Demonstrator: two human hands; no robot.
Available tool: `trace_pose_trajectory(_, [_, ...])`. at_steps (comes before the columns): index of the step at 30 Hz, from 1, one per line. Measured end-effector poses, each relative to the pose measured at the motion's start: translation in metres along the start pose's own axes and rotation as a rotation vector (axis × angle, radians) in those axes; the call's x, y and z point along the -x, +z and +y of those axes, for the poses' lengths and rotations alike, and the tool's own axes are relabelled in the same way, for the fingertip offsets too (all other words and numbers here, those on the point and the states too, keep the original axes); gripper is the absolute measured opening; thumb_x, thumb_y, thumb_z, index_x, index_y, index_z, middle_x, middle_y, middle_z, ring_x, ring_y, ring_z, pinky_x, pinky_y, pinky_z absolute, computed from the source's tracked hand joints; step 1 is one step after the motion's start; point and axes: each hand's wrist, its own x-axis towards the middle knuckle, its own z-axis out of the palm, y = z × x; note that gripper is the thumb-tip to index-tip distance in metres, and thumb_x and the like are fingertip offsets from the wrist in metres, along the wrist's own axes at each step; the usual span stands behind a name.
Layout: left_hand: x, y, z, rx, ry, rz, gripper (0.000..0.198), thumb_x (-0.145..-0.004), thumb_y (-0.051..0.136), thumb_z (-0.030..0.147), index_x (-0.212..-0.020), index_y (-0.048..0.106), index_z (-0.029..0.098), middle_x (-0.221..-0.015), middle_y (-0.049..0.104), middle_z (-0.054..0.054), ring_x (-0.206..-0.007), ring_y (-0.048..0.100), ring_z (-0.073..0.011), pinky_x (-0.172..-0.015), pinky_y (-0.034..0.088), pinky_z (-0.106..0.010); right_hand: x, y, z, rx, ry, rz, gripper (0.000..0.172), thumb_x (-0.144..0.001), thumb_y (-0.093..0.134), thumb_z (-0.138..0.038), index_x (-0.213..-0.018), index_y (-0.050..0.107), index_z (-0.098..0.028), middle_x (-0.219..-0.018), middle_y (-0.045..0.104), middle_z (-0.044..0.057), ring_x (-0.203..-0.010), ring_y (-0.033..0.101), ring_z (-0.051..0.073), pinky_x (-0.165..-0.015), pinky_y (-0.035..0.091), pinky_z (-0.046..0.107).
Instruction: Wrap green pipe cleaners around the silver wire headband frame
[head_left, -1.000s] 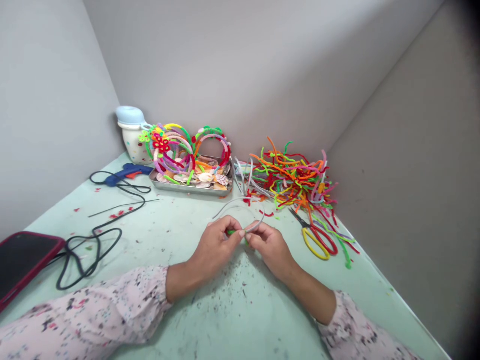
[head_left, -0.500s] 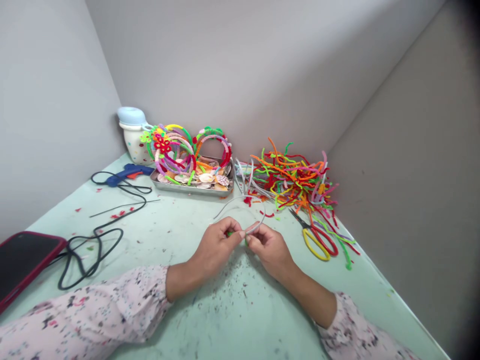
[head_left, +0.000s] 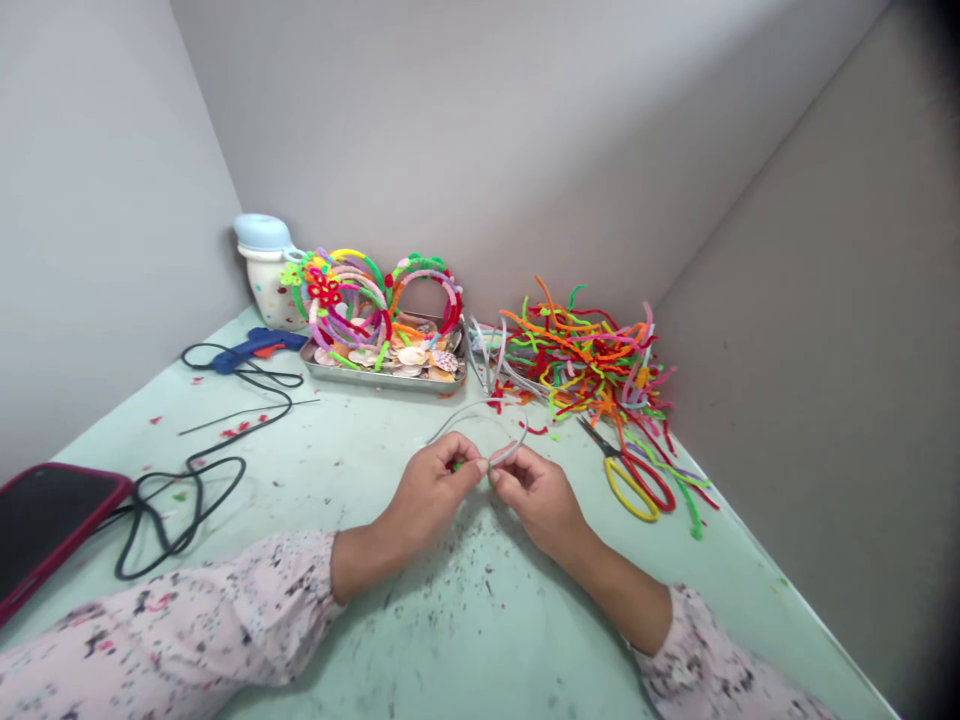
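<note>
Over the middle of the table, a thin grey headband (head_left: 524, 430) curves up and away from my fingertips. My right hand (head_left: 546, 500) is closed in a pinch around one end of it. A small bit of green pipe cleaner (head_left: 491, 467) shows at that end. My left hand (head_left: 429, 492) is closed, thumb against forefinger, with green fuzz showing between its fingers. The two thumbs almost meet. Most of the pipe cleaner is hidden by the fingers.
Scissors (head_left: 634, 480) lie right of my hands, below a pile of pipe cleaners (head_left: 585, 350). Behind stands a metal tray (head_left: 382, 380) of shells and wrapped headbands (head_left: 352, 300). Left are a glue gun (head_left: 255, 348), black cord (head_left: 199, 480), phone (head_left: 52, 520) and lidded cup (head_left: 270, 285).
The headband's arc has tipped slightly lower and shifted a little. Both hands keep their pinch at nearly the same spot.
</note>
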Motion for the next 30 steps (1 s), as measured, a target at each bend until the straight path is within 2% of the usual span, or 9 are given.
trace_pose_trajectory(7, [-0.0019, 0.0001, -0.0001, 0.032, -0.026, -0.01, 0.012, -0.079, 0.055, 0.026, -0.073, 0.055, 0.015, -0.064, 0.049, 0.004, -0.06, 0.041, -0.0097, -0.057, 0.032, -0.023, 0.0008, 0.0002, -0.0004, 0.119, -0.088, 0.051, 0.01, -0.08, 0.056, -0.023, -0.072, 0.061, -0.018, -0.07, 0.055, -0.001, -0.065, 0.051, 0.013, -0.062, 0.042, 0.024])
trace_pose_trajectory(17, [-0.0014, 0.0005, 0.0005, 0.061, -0.023, -0.01, 0.013, -0.079, 0.055, 0.026, -0.073, 0.053, 0.015, -0.064, 0.047, 0.003, -0.06, 0.039, -0.01, -0.057, 0.031, -0.023, 0.0029, -0.0009, -0.0005, 0.173, -0.169, 0.069, 0.012, -0.083, 0.057, -0.02, -0.071, 0.061, -0.019, -0.069, 0.051, -0.002, -0.065, 0.049, 0.012, -0.062, 0.039, 0.023])
trace_pose_trajectory(20, [-0.0013, 0.0016, -0.001, 0.057, -0.007, 0.005, 0.013, -0.081, 0.054, 0.028, -0.076, 0.053, 0.016, -0.068, 0.048, 0.003, -0.062, 0.041, -0.0101, -0.059, 0.033, -0.023, 0.0014, -0.0007, 0.0004, 0.157, -0.149, 0.069, 0.011, -0.083, 0.057, -0.022, -0.073, 0.061, -0.019, -0.07, 0.052, -0.002, -0.066, 0.05, 0.012, -0.063, 0.04, 0.023])
trace_pose_trajectory(24, [0.001, 0.0015, -0.0007, 0.056, -0.002, 0.013, 0.01, -0.082, 0.053, 0.026, -0.081, 0.053, 0.016, -0.073, 0.05, 0.003, -0.065, 0.043, -0.0104, -0.06, 0.035, -0.022, -0.0007, -0.0005, 0.0037, 0.103, -0.044, 0.07, 0.012, -0.083, 0.059, -0.028, -0.076, 0.061, -0.018, -0.072, 0.055, -0.001, -0.067, 0.051, 0.013, -0.063, 0.041, 0.024])
trace_pose_trajectory(27, [0.0024, 0.0005, 0.0009, 0.041, -0.008, 0.03, 0.01, -0.084, 0.052, 0.027, -0.083, 0.052, 0.017, -0.073, 0.049, 0.003, -0.062, 0.042, -0.0099, -0.057, 0.035, -0.022, -0.0002, -0.002, 0.0043, 0.044, -0.005, 0.125, 0.014, -0.082, 0.061, -0.033, -0.08, 0.059, -0.019, -0.074, 0.057, -0.001, -0.068, 0.052, 0.014, -0.064, 0.041, 0.025])
trace_pose_trajectory(30, [0.0018, -0.0003, 0.0015, -0.003, 0.02, 0.069, 0.009, -0.085, 0.051, 0.027, -0.085, 0.053, 0.018, -0.076, 0.052, 0.003, -0.065, 0.045, -0.0107, -0.06, 0.037, -0.022, 0.0025, -0.0044, 0.0009, -0.012, -0.027, 0.201, 0.017, -0.084, 0.058, -0.034, -0.078, 0.056, -0.019, -0.071, 0.054, -0.002, -0.067, 0.05, 0.013, -0.064, 0.04, 0.024])
